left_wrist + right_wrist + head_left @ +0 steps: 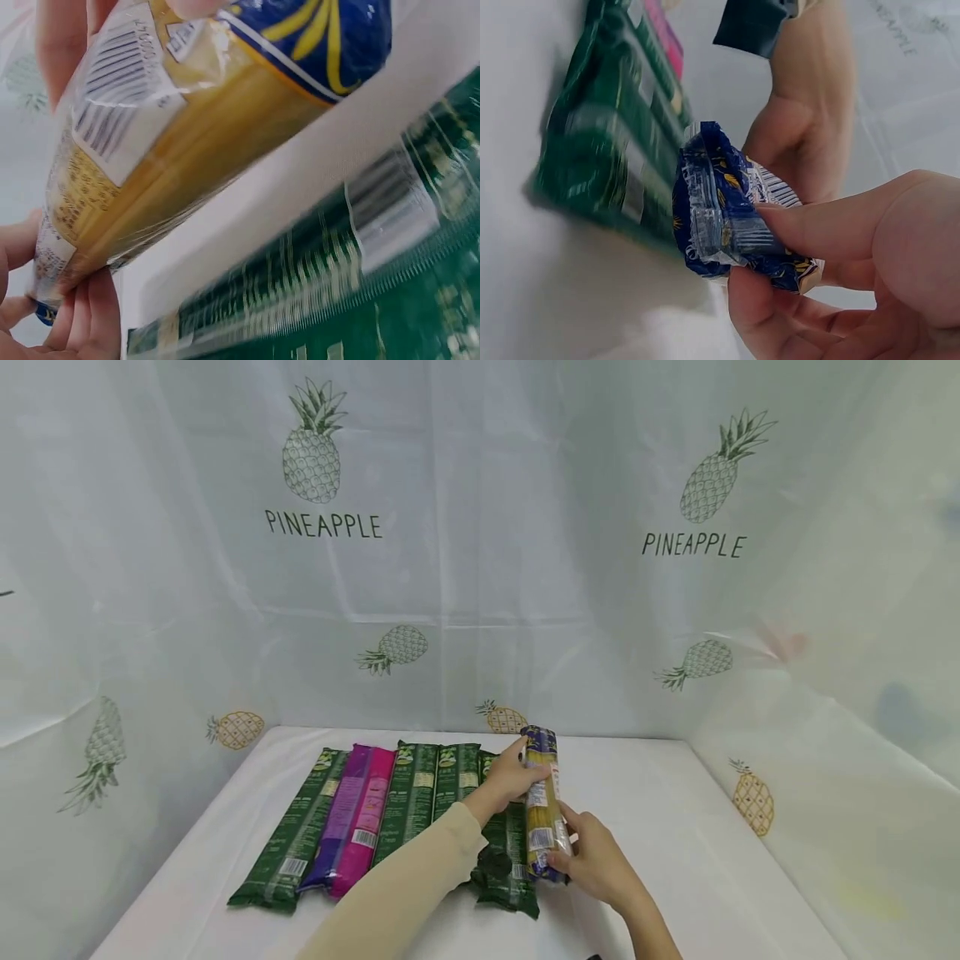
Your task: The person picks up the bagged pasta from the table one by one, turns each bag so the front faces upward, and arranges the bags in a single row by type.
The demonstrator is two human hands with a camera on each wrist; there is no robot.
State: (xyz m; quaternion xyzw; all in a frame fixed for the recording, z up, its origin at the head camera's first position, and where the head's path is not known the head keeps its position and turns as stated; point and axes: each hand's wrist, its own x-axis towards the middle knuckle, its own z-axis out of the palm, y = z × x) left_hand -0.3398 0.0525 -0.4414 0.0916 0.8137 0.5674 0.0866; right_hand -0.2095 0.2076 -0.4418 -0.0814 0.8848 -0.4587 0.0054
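Note:
A bag of spaghetti (538,817), clear with blue ends and yellow strands showing through, is held in both hands at the right end of a row of packs. My left hand (508,781) grips its upper half, thumb across the front. At the lower end, my right hand (600,860) pinches the crumpled blue tip (727,206) between thumb and fingers. The left wrist view shows the bag raised and tilted beside a green pack (300,277), with a gap of white cloth between them. Part of the bag's far end is hidden by the left fingers.
Several green packs (408,785) and one purple-and-pink pack (367,814) lie side by side on the white tablecloth (660,827), left of the spaghetti. A pineapple-print curtain (480,552) hangs behind and along the sides. A dark device (750,26) sits on the left wrist.

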